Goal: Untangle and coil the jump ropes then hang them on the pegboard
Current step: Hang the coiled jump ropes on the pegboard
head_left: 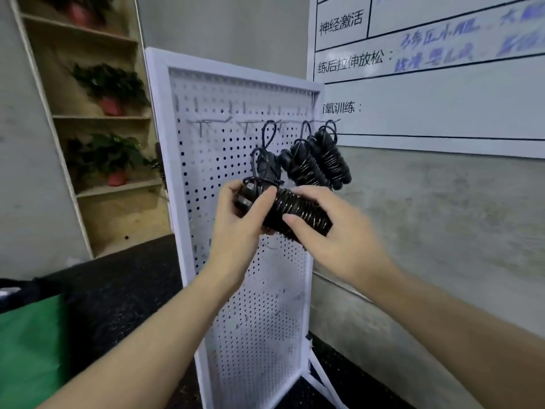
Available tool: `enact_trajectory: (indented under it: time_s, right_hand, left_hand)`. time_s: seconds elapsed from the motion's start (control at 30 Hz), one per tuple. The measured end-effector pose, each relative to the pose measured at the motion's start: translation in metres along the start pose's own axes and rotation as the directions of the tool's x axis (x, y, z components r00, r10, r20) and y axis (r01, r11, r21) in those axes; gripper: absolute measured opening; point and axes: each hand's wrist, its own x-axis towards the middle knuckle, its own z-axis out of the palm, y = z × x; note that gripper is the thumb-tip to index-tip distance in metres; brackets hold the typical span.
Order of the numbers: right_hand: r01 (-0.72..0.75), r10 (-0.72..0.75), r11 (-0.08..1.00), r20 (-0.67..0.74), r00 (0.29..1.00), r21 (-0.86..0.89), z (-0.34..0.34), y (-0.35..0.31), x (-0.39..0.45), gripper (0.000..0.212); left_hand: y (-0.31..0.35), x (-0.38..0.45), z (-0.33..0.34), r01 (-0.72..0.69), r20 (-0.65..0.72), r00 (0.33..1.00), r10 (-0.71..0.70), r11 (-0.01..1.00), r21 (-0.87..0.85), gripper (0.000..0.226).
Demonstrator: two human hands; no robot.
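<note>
A white pegboard (250, 290) stands upright on a stand in front of me, with a row of metal hooks (224, 122) near its top. Two coiled black jump ropes (321, 163) hang from the right-hand hooks. A thin rope loop (269, 134) is hooked further left and runs down to a coiled black jump rope (295, 211) held in front of the board. My left hand (236, 222) grips the handle end of that coil. My right hand (333, 231) grips its wound middle and right end.
A whiteboard (442, 84) with writing hangs on the grey wall at the right. A wooden shelf (103, 184) with potted plants stands at the left. The floor is dark; a green cloth (29, 343) lies at the lower left.
</note>
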Motion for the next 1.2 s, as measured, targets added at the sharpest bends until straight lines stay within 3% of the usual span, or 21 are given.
enact_trajectory:
  time_s: [0.2,0.27,0.43,0.6,0.77,0.87,1.07,1.2]
  right_hand:
    - [0.063,-0.065,0.998,-0.076,0.995,-0.019,-0.005,-0.025,0.031,0.036]
    - [0.073,-0.075,0.997,-0.072,0.995,-0.032,-0.005,-0.031,0.041,0.035]
    - [0.055,-0.054,0.991,0.006,0.999,-0.119,0.001,-0.042,0.06,0.038]
    - [0.016,-0.009,0.996,0.07,0.997,-0.092,0.014,-0.033,0.06,0.037]
    - [-0.003,0.009,0.999,0.122,0.992,-0.051,0.009,-0.022,0.037,0.051]
    - [-0.06,0.07,0.995,0.144,0.987,-0.078,-0.002,-0.007,0.015,0.058]
    - [-0.152,0.163,0.983,0.107,0.981,-0.106,-0.026,0.043,-0.039,0.035]
    - [-0.317,0.34,0.938,0.195,0.92,-0.139,-0.041,0.098,-0.088,0.026]
  left_hand:
    - [0.032,0.023,-0.002,-0.064,-0.019,0.998,0.063,0.997,-0.043,0.042]
    - [0.039,0.03,-0.005,-0.068,-0.03,0.997,0.066,0.996,-0.055,0.04]
    - [0.039,0.041,-0.013,0.015,-0.079,0.997,-0.024,0.994,-0.112,0.021]
    - [0.03,0.028,-0.015,0.152,-0.136,0.973,-0.187,0.961,-0.231,0.046]
    - [0.021,-0.001,-0.007,0.206,-0.088,0.968,-0.234,0.946,-0.249,0.06]
    - [0.008,-0.025,0.004,0.274,-0.024,0.958,-0.287,0.934,-0.229,0.055]
    - [-0.027,-0.072,0.042,0.437,0.069,0.899,-0.432,0.879,-0.192,0.049]
    - [-0.067,-0.101,0.078,0.523,0.21,0.827,-0.521,0.851,0.052,0.019]
